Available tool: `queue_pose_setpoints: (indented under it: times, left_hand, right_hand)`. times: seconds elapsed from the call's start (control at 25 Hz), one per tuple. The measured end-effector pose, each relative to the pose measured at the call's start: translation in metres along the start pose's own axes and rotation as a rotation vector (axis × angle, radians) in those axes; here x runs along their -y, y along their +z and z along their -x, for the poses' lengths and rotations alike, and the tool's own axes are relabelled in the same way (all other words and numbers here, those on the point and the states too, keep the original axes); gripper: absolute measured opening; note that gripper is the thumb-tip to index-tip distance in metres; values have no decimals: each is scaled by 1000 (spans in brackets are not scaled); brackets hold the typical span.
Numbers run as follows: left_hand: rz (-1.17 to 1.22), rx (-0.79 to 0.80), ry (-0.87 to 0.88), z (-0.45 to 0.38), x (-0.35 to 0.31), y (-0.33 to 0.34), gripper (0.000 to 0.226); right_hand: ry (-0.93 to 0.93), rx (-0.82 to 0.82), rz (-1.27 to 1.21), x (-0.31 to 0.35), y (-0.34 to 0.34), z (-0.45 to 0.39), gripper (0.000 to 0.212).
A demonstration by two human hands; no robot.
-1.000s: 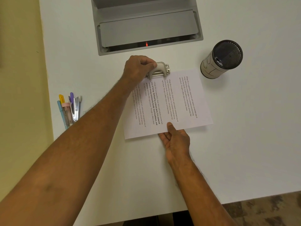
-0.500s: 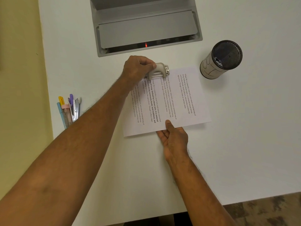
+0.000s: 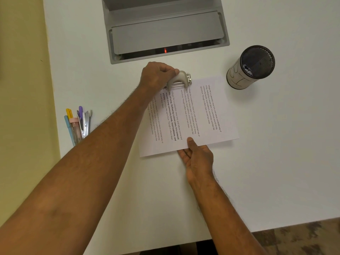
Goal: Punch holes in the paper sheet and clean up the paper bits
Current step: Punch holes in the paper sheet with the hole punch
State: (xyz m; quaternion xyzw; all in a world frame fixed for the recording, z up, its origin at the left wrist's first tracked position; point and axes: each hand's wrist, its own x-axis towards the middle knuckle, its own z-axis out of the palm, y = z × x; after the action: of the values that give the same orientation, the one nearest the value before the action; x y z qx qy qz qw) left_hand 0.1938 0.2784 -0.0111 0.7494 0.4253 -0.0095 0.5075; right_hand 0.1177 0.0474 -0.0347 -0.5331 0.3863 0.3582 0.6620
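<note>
A printed paper sheet [image 3: 200, 115] lies flat on the white desk [image 3: 276, 162], text running sideways. Its far edge sits inside a small beige and metal hole punch [image 3: 181, 80]. My left hand [image 3: 156, 76] is closed over the punch's lever from the left, hiding the punch's left half. My right hand [image 3: 197, 159] holds the sheet's near edge, thumb on top and fingers under the paper. No loose paper bits are visible on the desk.
A black mesh cup wrapped in marked paper [image 3: 252, 66] stands right of the sheet. Several pens and a stapler [image 3: 79, 123] lie at the desk's left edge. A grey cable hatch [image 3: 165, 28] with a red light is set into the desk behind the punch.
The sheet and my right hand have slid slightly away from me, pushing the paper's far edge deeper into the punch. My left hand stays on the lever.
</note>
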Motion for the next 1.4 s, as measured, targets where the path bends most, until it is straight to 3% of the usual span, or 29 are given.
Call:
queue_pose_setpoints:
  times: [1.4]
  left_hand:
    - [-219,17,-21,-8,-4,3,34]
  right_hand:
    - [9,10,-24,1,4,-1,18]
